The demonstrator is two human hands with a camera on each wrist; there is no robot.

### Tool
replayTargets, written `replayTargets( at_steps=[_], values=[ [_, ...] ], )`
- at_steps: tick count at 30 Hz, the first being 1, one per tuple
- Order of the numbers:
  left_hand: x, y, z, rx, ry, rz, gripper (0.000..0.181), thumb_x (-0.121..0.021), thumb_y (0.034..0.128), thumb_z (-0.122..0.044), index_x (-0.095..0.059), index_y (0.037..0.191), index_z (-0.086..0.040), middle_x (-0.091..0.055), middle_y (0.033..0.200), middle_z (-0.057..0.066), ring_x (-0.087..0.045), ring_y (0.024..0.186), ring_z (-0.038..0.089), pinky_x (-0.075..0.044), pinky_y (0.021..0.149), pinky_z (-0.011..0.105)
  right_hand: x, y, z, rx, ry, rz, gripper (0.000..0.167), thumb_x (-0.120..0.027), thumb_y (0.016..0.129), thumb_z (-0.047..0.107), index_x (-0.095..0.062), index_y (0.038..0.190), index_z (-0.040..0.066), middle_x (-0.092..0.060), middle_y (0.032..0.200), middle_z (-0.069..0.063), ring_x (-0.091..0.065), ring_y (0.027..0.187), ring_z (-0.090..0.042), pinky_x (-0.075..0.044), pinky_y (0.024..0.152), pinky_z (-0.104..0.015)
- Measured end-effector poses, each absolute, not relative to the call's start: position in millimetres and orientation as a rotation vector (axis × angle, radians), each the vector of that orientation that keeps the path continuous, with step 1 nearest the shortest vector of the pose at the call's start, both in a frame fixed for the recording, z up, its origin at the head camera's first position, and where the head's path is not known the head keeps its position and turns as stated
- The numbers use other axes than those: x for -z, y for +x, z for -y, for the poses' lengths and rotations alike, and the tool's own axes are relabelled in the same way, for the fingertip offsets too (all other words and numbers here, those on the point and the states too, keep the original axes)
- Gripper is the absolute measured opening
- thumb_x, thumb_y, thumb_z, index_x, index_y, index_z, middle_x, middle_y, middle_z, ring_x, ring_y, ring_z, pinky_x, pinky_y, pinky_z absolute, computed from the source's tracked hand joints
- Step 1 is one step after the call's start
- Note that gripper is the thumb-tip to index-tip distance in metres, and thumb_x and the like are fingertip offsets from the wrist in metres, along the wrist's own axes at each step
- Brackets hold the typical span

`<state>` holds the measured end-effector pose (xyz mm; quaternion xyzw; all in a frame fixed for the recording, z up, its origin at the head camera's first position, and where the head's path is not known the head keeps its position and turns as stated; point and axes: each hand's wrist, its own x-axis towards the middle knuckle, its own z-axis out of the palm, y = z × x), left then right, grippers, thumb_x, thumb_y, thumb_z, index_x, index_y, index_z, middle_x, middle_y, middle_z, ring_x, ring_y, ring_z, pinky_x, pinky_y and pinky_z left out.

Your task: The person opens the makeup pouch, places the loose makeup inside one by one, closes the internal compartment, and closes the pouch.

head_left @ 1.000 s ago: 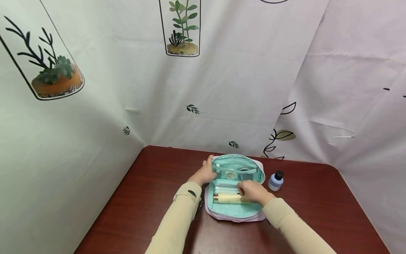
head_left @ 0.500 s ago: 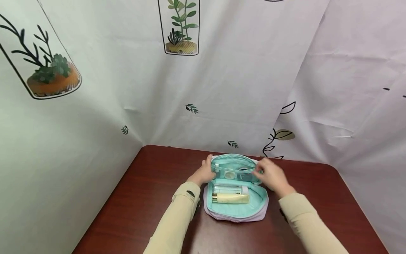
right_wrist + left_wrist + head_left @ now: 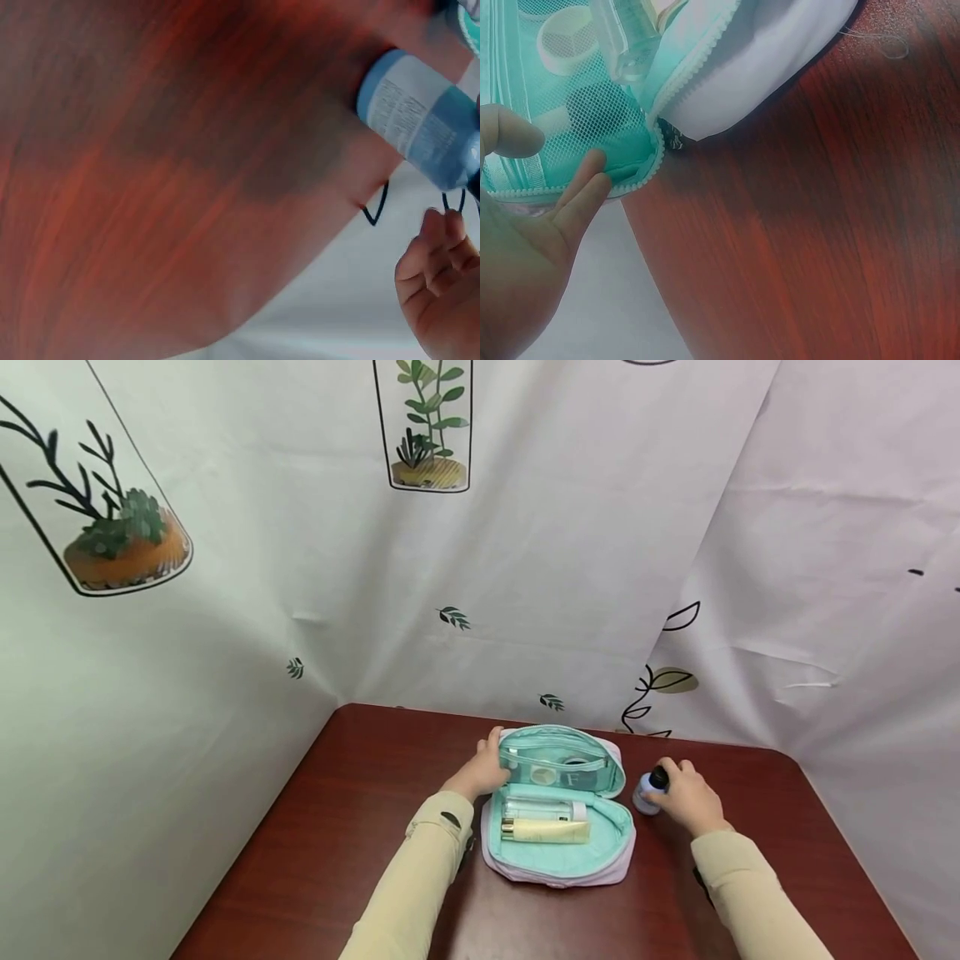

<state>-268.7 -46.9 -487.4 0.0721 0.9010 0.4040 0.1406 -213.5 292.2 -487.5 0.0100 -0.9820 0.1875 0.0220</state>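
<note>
An unzipped pouch with a mint lining (image 3: pixel 609 852) lies on the table, its mesh-pocketed lid (image 3: pixel 551 777) raised at the back. My left hand (image 3: pixel 480 770) rests at the lid's left edge; in the left wrist view that hand (image 3: pixel 525 247) has straight fingers against the mesh corner. A cream tube (image 3: pixel 551 832) and a clear bottle (image 3: pixel 536 810) lie inside the pouch. Right of it, my right hand (image 3: pixel 692 797) pinches the black cap of a blue bottle (image 3: pixel 645 795). In the right wrist view the bottle (image 3: pixel 420 120) shows its label beside my right hand (image 3: pixel 442 292).
The dark red wooden table (image 3: pixel 360 793) meets a pale printed cloth (image 3: pixel 525 610) along its back edge. Small items, including a round white one (image 3: pixel 543 774), show through the mesh pocket of the lid.
My right hand has moved right from over the pouch's contents, past the lid, to the blue bottle and has taken hold of its cap. My left hand has stayed at the lid.
</note>
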Motion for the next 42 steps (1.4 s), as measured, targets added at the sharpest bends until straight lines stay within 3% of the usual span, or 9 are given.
replayTargets(
  at_steps=[8, 13, 17, 21, 23, 28, 31, 36, 42],
  values=[
    [484.7, -267.2, 45.8, -1.177, 0.208, -2.606, 0.082, -0.057, 0.0862, -0.007, -0.005, 0.148, -0.02, -0.021, 0.14, 0.023, -0.055, 0.084, 0.028, -0.044, 0.065, 0.036, 501.8, -208.1, -292.9, -1.049, -0.153, 2.946, 0.071, -0.074, 0.077, 0.015, -0.027, 0.126, -0.007, -0.046, 0.114, -0.036, -0.05, 0.099, -0.046, -0.04, 0.082, -0.055],
    [486.2, -268.7, 46.3, -1.159, 0.205, -2.622, 0.082, -0.057, 0.0863, -0.008, -0.005, 0.148, -0.02, -0.021, 0.141, 0.023, -0.053, 0.093, 0.029, -0.044, 0.068, 0.038, 510.4, -206.2, -293.5, -1.177, -0.197, 2.867, 0.071, -0.072, 0.079, 0.018, -0.031, 0.128, -0.012, -0.042, 0.121, -0.036, -0.045, 0.108, -0.046, -0.037, 0.089, -0.056],
    [484.1, -266.8, 46.3, -1.156, 0.204, -2.605, 0.083, -0.056, 0.086, -0.008, -0.004, 0.148, -0.021, -0.021, 0.14, 0.023, -0.055, 0.083, 0.028, -0.043, 0.063, 0.036, 509.2, -204.3, -290.8, -1.193, -0.183, 2.791, 0.067, -0.072, 0.08, 0.023, -0.039, 0.127, -0.01, -0.046, 0.121, -0.033, -0.047, 0.107, -0.042, -0.039, 0.087, -0.054],
    [481.8, -265.9, 47.1, -1.143, 0.205, -2.609, 0.083, -0.057, 0.0865, -0.009, -0.003, 0.148, -0.021, -0.02, 0.14, 0.023, -0.055, 0.071, 0.025, -0.041, 0.057, 0.034, 498.6, -205.1, -280.6, -1.308, -0.176, 2.621, 0.066, -0.069, 0.083, 0.023, -0.035, 0.13, -0.008, -0.04, 0.124, -0.028, -0.042, 0.11, -0.039, -0.037, 0.089, -0.052],
    [481.1, -265.8, 47.8, -1.139, 0.203, -2.613, 0.083, -0.057, 0.0867, -0.009, -0.002, 0.148, -0.022, -0.021, 0.14, 0.023, -0.054, 0.065, 0.024, -0.04, 0.055, 0.033, 491.5, -205.6, -272.2, -1.358, -0.138, 2.531, 0.064, -0.069, 0.083, 0.018, -0.034, 0.13, -0.007, -0.038, 0.123, -0.026, -0.041, 0.108, -0.036, -0.037, 0.088, -0.047],
    [480.3, -265.5, 47.6, -1.15, 0.208, -2.605, 0.083, -0.056, 0.0857, -0.006, -0.003, 0.148, -0.021, -0.022, 0.139, 0.023, -0.051, 0.061, 0.023, -0.038, 0.052, 0.031, 477.5, -202.0, -248.6, -1.382, 0.022, 2.406, 0.057, -0.069, 0.08, 0.005, -0.039, 0.128, -0.005, -0.042, 0.117, -0.019, -0.041, 0.099, -0.023, -0.035, 0.078, -0.018],
    [481.0, -265.5, 46.4, -1.157, 0.201, -2.603, 0.083, -0.056, 0.0857, -0.006, -0.003, 0.148, -0.021, -0.021, 0.14, 0.023, -0.053, 0.064, 0.024, -0.039, 0.053, 0.032, 468.8, -194.8, -233.7, -1.39, 0.112, 2.402, 0.056, -0.07, 0.079, 0.003, -0.041, 0.126, -0.005, -0.046, 0.115, -0.018, -0.043, 0.095, -0.018, -0.034, 0.074, -0.012],
    [482.1, -265.4, 45.0, -1.131, 0.183, -2.616, 0.084, -0.057, 0.0863, -0.008, -0.003, 0.148, -0.023, -0.02, 0.141, 0.023, -0.054, 0.063, 0.024, -0.039, 0.053, 0.033, 467.5, -190.7, -217.4, -1.465, 0.237, 2.526, 0.055, -0.071, 0.077, 0.003, -0.043, 0.124, -0.003, -0.05, 0.114, -0.02, -0.047, 0.096, -0.026, -0.042, 0.077, -0.026],
    [483.2, -265.8, 45.2, -1.119, 0.184, -2.623, 0.084, -0.058, 0.0859, -0.008, -0.003, 0.148, -0.022, -0.021, 0.141, 0.023, -0.053, 0.062, 0.023, -0.039, 0.053, 0.032, 471.7, -189.5, -203.0, -1.429, 0.462, 2.709, 0.052, -0.076, 0.072, 0.009, -0.048, 0.116, 0.002, -0.055, 0.104, -0.013, -0.052, 0.086, -0.023, -0.045, 0.072, -0.039]
  ],
)
